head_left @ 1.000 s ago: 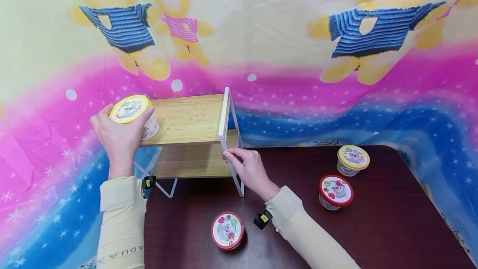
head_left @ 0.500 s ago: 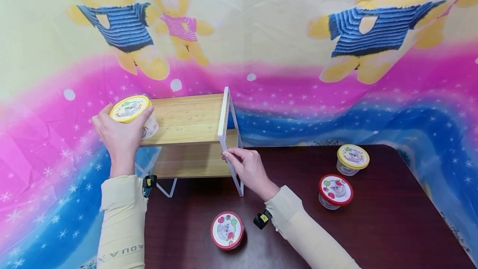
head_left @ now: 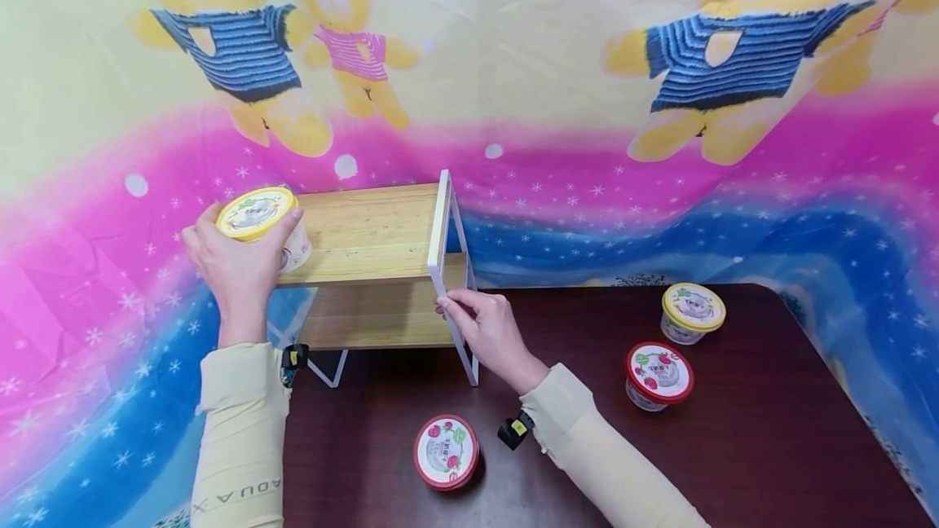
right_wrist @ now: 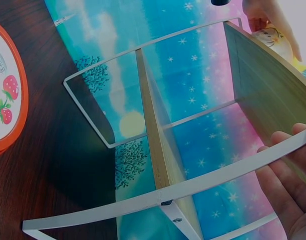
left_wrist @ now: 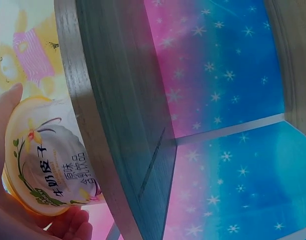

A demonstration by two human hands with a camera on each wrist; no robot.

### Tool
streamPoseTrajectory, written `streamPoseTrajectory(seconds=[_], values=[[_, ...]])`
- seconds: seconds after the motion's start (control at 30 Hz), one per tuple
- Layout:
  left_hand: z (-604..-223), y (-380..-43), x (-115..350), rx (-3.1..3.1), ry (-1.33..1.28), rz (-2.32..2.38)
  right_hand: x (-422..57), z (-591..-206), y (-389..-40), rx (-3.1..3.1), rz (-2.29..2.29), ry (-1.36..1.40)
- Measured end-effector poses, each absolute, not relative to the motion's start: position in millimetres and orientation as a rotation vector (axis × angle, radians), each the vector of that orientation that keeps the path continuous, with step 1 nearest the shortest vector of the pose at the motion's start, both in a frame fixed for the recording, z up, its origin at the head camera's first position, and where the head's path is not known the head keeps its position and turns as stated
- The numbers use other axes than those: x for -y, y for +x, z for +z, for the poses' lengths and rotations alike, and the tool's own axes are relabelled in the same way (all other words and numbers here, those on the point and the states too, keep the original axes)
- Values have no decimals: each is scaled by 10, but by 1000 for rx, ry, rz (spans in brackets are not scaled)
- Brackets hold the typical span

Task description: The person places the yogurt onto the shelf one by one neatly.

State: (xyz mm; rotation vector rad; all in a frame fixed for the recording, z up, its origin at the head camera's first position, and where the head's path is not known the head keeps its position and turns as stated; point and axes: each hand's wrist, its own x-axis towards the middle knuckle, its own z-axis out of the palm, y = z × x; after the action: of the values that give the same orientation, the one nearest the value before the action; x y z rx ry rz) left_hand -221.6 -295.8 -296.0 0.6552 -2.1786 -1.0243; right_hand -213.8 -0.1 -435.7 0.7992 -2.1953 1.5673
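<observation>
My left hand [head_left: 238, 267] grips a tub with a yellow lid [head_left: 255, 213] at the left end of the upper board of a small two-tier shelf [head_left: 367, 226]. In the left wrist view the printed side of this yellow-lidded tub [left_wrist: 53, 155] meets the board's edge, thumb and fingers around its rim. My right hand [head_left: 493, 334] pinches the white metal frame [head_left: 438, 259] at the shelf's right end. The right wrist view shows the fingers [right_wrist: 280, 185] of that hand curled at the white bar [right_wrist: 232, 172].
A red-lidded tub [head_left: 446, 453] stands on the dark table [head_left: 557, 479] in front of the shelf. To the right are another red-lidded tub [head_left: 659, 377] and a second yellow-lidded tub [head_left: 693, 312]. A bear-patterned cloth [head_left: 543, 104] hangs behind.
</observation>
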Motion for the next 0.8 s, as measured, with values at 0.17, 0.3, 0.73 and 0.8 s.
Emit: streamPoseTrajectory(seconds=[0.17,0.3,0.73,0.8], values=[[-2985,-2220,2956,2175,637,-1009,0,-4363,-2147,2190,1558,809],[-3004,-2217,2960,2150,628,-1015,-7,-4366,-2147,2198,1554,807],[-3007,-2161,2954,2116,582,-986,-6,-4375,-2156,2173,1565,816],[-3006,-2151,2947,2115,575,-990,-6,-4377,-2155,2168,1563,818]])
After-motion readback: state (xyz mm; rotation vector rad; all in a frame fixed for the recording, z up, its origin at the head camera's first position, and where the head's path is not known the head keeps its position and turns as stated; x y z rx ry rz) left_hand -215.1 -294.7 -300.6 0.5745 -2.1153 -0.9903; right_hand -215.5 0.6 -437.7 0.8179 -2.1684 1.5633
